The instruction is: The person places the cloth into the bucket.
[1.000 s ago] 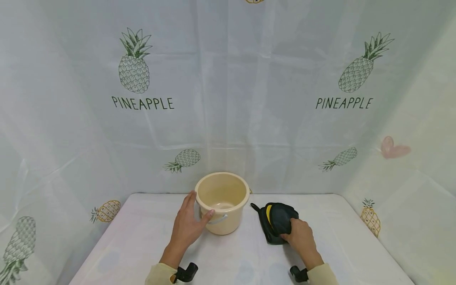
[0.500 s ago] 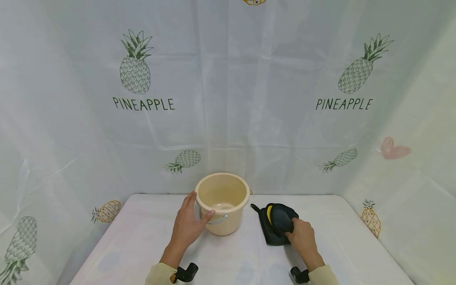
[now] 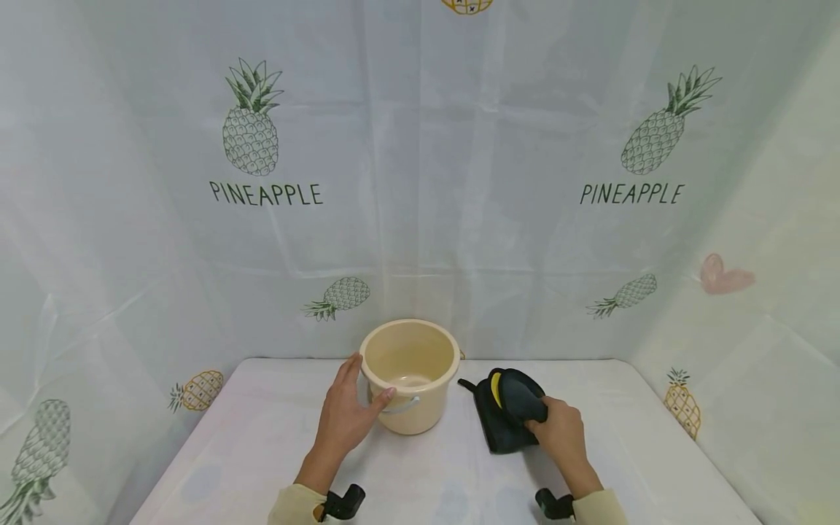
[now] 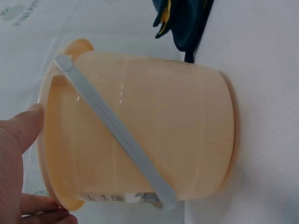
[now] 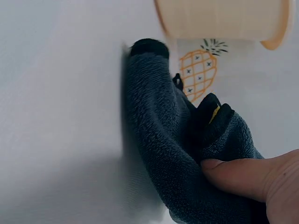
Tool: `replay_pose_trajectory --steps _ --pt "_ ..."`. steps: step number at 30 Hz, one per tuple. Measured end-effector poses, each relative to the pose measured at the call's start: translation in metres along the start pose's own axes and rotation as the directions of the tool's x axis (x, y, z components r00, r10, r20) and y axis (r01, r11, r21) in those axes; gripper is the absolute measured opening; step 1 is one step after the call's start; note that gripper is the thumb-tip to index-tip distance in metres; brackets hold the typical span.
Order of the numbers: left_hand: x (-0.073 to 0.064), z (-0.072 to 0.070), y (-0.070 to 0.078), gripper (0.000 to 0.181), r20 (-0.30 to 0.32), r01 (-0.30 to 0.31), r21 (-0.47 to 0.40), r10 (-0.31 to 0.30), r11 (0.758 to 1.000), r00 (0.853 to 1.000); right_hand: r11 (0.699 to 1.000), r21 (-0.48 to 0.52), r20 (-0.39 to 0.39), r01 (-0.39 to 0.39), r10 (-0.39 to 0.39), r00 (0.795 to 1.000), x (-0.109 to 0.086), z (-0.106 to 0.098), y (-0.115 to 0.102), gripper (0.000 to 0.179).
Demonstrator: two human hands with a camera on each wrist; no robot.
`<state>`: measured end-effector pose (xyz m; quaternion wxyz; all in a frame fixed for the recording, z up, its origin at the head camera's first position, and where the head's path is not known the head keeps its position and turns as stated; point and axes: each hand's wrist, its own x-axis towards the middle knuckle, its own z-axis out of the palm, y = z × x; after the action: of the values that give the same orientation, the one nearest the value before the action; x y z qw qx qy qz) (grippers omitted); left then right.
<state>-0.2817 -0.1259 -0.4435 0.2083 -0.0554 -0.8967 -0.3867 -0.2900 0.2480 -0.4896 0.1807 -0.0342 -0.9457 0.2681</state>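
A cream plastic bucket [image 3: 410,408] with a pale grey handle [image 4: 119,133] stands upright on the table. My left hand [image 3: 344,419] lies against its near left side, fingers fairly straight at the rim and thumb on the front. Right of the bucket is a dark, plush folded towel [image 3: 505,419], with a yellow strip [image 3: 495,390] and a small hanging loop [image 3: 466,384]. My right hand [image 3: 561,434] grips the towel's right part, the thumb pressed on the plush in the right wrist view. The right fingers are hidden under the cloth there.
A white cloth covers the table [image 3: 249,437], and a pineapple-printed curtain [image 3: 420,182] rises behind it and at both sides. A black camera mount sits on each wrist, the left mount [image 3: 345,503] and the right mount [image 3: 553,504].
My right hand has pulled the towel's upper fold a little to the right and up, and the towel has turned slightly. The left hand and bucket have stayed put.
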Motion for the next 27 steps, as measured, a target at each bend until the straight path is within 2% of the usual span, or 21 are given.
replay_pose_trajectory --steps 14,27 --pt "0.001 0.000 -0.001 0.101 -0.002 0.009 -0.021 -0.009 1.000 1.000 0.992 0.128 -0.051 0.025 -0.019 0.999 0.010 -0.029 -0.019 0.038" --pt "0.000 0.000 -0.003 0.103 -0.005 -0.003 -0.030 0.003 1.000 1.000 0.974 0.224 -0.044 -0.005 0.015 0.999 0.018 -0.057 -0.042 0.039"
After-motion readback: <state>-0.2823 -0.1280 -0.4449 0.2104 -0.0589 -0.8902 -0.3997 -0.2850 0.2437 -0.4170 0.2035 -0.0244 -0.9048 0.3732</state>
